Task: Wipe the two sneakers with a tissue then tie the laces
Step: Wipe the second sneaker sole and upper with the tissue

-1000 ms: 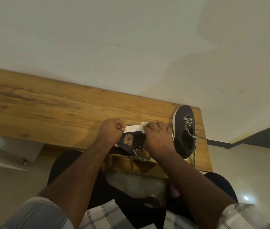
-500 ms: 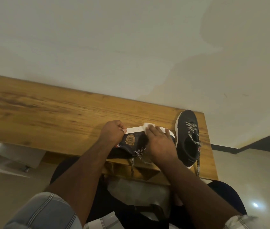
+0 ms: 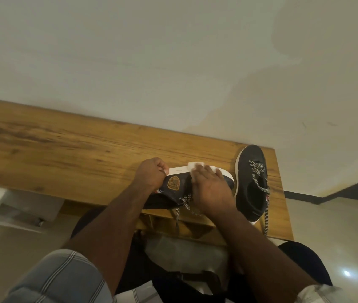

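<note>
A dark sneaker [image 3: 174, 185] with a tan side badge and a white sole lies on its side at the near edge of the wooden table [image 3: 64, 154]. My left hand [image 3: 150, 173] grips its heel end. My right hand [image 3: 208, 186] presses a white tissue [image 3: 192, 165] against the white sole, fingers spread over the shoe. Its checked laces hang loose over the table edge. The second dark sneaker [image 3: 251, 184] stands upright to the right, laces untied and trailing down.
The table's right end lies just beyond the second sneaker. A pale wall rises behind the table. A drawer unit [image 3: 16, 206] sits under the table at left. My lap and a dark bag strap are below the table edge.
My right hand has slid the tissue to the right along the white sole and its fingers have spread. My left hand keeps its hold on the heel.
</note>
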